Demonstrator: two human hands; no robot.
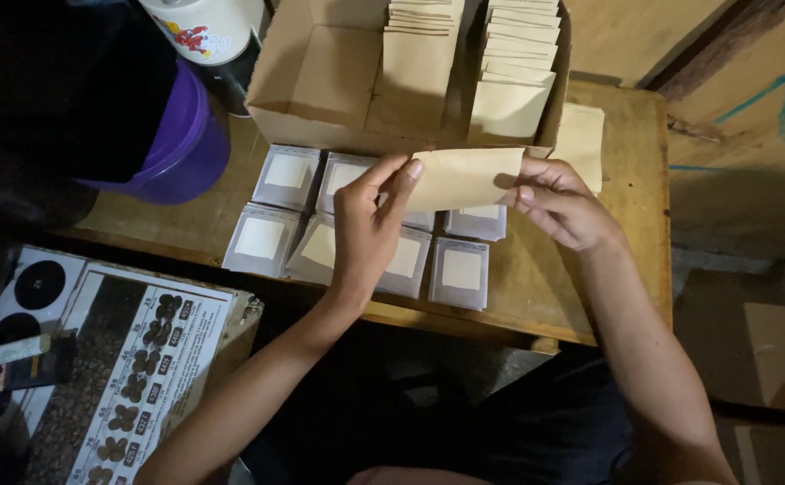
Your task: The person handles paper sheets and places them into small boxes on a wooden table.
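Note:
Both hands hold one tan paper envelope (464, 178) flat above a small wooden table (626, 224). My left hand (370, 224) pinches its left end between thumb and fingers. My right hand (558, 202) grips its right end. Under the envelope lie several white square packets (271, 241) with pale centres, set in two rows on the table. Behind them stands an open cardboard box (320, 81) holding two upright rows of tan envelopes (514, 63).
A purple tub (186, 144) sits at the table's left, a white printed container (208, 27) behind it. One loose tan envelope (581, 139) lies right of the box. At lower left lie a printed chart (145, 377) and a dark small object (24, 364).

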